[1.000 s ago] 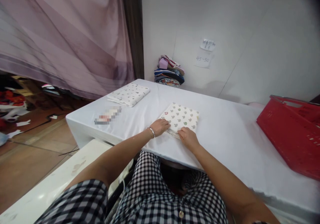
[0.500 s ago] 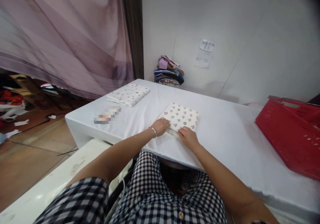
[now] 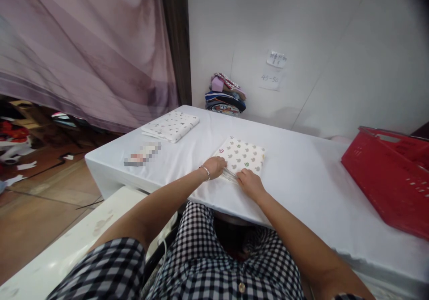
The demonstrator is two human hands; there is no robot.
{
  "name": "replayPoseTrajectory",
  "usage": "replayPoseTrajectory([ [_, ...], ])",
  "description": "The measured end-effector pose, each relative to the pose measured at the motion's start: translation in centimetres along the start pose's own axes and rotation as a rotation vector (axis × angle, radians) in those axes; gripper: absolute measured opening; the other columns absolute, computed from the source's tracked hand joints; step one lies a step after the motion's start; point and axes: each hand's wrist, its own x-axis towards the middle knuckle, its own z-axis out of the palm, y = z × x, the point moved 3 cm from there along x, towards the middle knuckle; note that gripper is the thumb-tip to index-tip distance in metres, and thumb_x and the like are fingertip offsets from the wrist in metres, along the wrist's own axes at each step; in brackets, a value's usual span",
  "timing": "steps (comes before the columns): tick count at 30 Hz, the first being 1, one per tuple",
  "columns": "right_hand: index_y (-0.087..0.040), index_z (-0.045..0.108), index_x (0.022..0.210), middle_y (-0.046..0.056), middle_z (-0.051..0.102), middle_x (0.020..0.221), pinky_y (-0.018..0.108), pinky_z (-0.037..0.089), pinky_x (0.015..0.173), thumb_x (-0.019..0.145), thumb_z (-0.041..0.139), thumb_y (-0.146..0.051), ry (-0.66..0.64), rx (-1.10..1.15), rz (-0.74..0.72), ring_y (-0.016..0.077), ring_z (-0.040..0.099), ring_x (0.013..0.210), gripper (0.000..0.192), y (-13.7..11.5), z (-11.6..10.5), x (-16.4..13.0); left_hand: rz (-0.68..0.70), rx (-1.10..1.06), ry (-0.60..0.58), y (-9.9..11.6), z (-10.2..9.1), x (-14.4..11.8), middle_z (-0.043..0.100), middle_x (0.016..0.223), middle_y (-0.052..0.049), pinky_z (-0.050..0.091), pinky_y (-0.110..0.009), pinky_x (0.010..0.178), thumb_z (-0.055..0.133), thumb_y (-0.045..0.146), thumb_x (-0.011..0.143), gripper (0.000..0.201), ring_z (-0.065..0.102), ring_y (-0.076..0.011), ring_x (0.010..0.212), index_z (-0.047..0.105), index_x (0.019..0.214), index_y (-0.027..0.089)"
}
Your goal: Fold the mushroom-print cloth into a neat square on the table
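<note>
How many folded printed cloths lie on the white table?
2. One cloth lies near the front edge, under the left hand and right hand. The other cloth lies at the far left corner. The pile behind may hide more.
</note>
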Motion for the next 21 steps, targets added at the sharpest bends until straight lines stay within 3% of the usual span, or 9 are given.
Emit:
replayPoseTrajectory([
  [6, -0.019, 0.059, 0.101, 0.008, 0.055, 0.097, 0.027, 0.036, 0.068, 0.084, 0.042, -0.009, -0.004, -0.016, -0.053, 0.0189, 0.049, 0.090, 0.026, 0.0, -0.3, -0.3, 0.032, -0.024, 0.039, -0.4, 0.3, -0.5, 0.063, 0.095, -0.005, 0.044, -0.031, 0.082, 0.051, 0.011, 0.079, 0.023, 0.056, -0.0182, 0.091, 0.063, 0.097, 0.018],
  [15, -0.021, 0.059, 0.102, 0.004, 0.056, 0.099, 0.024, 0.038, 0.074, 0.083, 0.042, -0.010, 0.085, 0.149, -0.054, 0.0158, 0.049, 0.093, 0.028, 0.9, 0.2, -0.7, 0.078, -0.083, 0.177, -0.6, 0.9, -2.2, 0.063, 0.103, -0.008, 0.046, -0.035, 0.086, 0.053, 0.014, 0.080, 0.027, 0.056, -0.0188, 0.098, 0.062, 0.104, 0.019],
  [21, -0.021, 0.061, 0.101, 0.003, 0.058, 0.097, 0.023, 0.040, 0.076, 0.081, 0.042, -0.010, 0.149, 0.333, -0.057, 0.0140, 0.052, 0.090, 0.030, 1.8, 0.5, -0.5, 0.065, -0.067, 0.172, -0.3, 1.0, -2.1, 0.063, 0.103, -0.008, 0.046, -0.034, 0.084, 0.054, 0.017, 0.080, 0.024, 0.056, -0.0195, 0.097, 0.063, 0.102, 0.018],
])
